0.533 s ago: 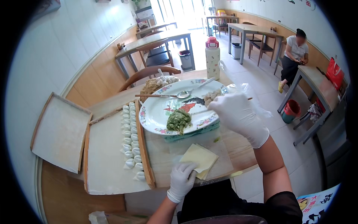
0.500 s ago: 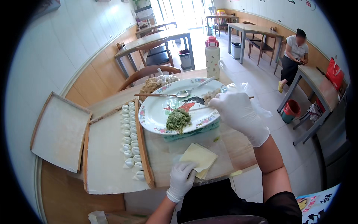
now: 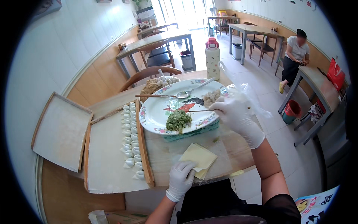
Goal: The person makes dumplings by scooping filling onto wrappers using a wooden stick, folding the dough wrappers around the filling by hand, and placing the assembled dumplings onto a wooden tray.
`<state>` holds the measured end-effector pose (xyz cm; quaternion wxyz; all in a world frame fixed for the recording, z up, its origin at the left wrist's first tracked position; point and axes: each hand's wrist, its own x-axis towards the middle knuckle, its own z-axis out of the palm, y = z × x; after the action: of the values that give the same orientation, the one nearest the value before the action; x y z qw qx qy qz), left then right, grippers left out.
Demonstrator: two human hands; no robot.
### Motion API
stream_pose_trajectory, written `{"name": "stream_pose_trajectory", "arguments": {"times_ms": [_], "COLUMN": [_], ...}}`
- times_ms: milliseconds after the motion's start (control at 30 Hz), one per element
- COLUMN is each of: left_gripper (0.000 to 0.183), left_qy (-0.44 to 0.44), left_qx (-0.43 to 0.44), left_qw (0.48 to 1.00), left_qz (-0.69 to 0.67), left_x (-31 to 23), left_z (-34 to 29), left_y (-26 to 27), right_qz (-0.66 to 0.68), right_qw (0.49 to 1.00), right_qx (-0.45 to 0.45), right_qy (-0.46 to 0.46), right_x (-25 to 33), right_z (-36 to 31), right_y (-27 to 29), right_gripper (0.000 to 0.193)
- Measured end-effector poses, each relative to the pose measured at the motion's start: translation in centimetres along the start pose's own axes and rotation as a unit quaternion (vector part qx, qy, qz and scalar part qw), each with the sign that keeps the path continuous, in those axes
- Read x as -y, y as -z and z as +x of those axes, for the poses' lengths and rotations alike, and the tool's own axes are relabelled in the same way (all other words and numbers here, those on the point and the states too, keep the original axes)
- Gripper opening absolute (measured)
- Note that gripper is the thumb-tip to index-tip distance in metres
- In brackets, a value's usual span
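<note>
My right hand (image 3: 238,117), in a white glove, is closed around a thin wooden chopstick (image 3: 199,111) above the right side of a large oval plate (image 3: 153,121). The chopstick's tip is at a mound of green filling (image 3: 178,120). A small heap of pale pieces (image 3: 212,97) lies just beyond this hand. My left hand (image 3: 181,179), gloved too, has its curled fingers on the left edge of a stack of square, pale yellow dough wrappers (image 3: 199,156) near the table's front edge. Any grip beneath them is partly hidden.
To the left, a wooden-framed tray (image 3: 106,156) carries rows of folded dumplings (image 3: 133,140). Another tray (image 3: 59,130) leans beyond it. A metal spoon (image 3: 183,94) and second stick (image 3: 156,96) rest on the plate. Behind stands a bottle (image 3: 212,61); a person (image 3: 296,52) sits far right.
My right hand has come down and nearer from the pale heap, uncovering it, and the chopstick's tip now reaches the green filling. My left hand stays on the wrappers.
</note>
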<state>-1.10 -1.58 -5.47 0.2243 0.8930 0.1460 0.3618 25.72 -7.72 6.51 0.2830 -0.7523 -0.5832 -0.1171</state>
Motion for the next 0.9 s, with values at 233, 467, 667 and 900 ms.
{"name": "stream_pose_trajectory", "arguments": {"times_ms": [233, 467, 667, 900], "left_gripper": [0.025, 0.027, 0.026, 0.027], "left_qy": [0.001, -0.001, -0.005, -0.012], "left_qx": [0.004, 0.002, -0.003, -0.007], "left_qw": [1.000, 1.000, 1.000, 1.000], "left_qz": [0.014, 0.010, 0.020, 0.027], "left_x": [-0.1, 0.0, -0.2, -0.1], "left_z": [0.1, -0.1, 0.1, -0.2], "left_y": [0.0, 0.0, -0.1, 0.0], "right_qz": [0.033, 0.084, 0.121, 0.108], "right_qw": [0.998, 0.992, 0.992, 0.989], "right_qx": [0.035, -0.033, 0.020, 0.101], "right_qy": [0.035, 0.085, -0.015, 0.028], "right_x": [-0.5, 0.0, -0.9, -1.0], "right_z": [-0.7, 0.3, 0.9, 1.4], "right_y": [0.3, -0.7, -0.3, -1.7], "right_gripper": [0.013, 0.010, 0.013, 0.012]}}
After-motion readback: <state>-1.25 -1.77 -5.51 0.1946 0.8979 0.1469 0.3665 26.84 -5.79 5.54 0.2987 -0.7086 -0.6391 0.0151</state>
